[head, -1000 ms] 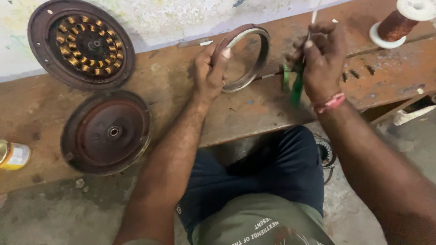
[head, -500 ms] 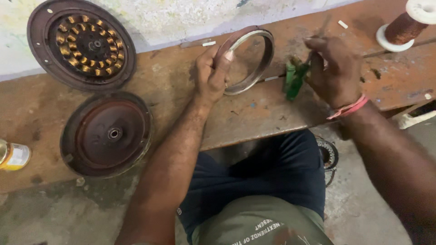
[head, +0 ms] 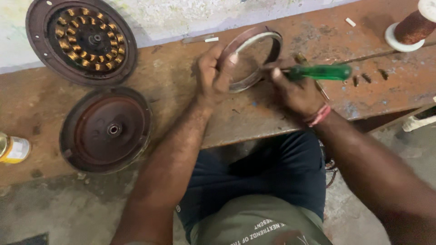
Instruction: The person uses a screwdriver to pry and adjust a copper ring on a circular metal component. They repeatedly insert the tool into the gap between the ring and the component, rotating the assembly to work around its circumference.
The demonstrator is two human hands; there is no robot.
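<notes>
A rusty metal ring (head: pixel 268 38) with a pale inner band stands tilted on the brown workbench (head: pixel 181 90). My left hand (head: pixel 212 76) grips its left rim. My right hand (head: pixel 294 90), with a red band at the wrist, holds a green-handled screwdriver (head: pixel 320 72) lying level, its tip pointed at the ring's right side. A round stator with copper coils (head: pixel 81 38) lies at the far left, and a rusty round motor cover (head: pixel 106 129) sits in front of it.
A spool of copper wire (head: pixel 411 27) stands at the far right. Small screws (head: pixel 365 78) lie near the screwdriver handle. A small can (head: pixel 13 149) sits at the left edge. My knees in dark trousers (head: pixel 268 181) are under the bench's front edge.
My right hand has dropped lower and turned the screwdriver from upright to level, bringing its tip to the ring. The left hand keeps its hold on the ring.
</notes>
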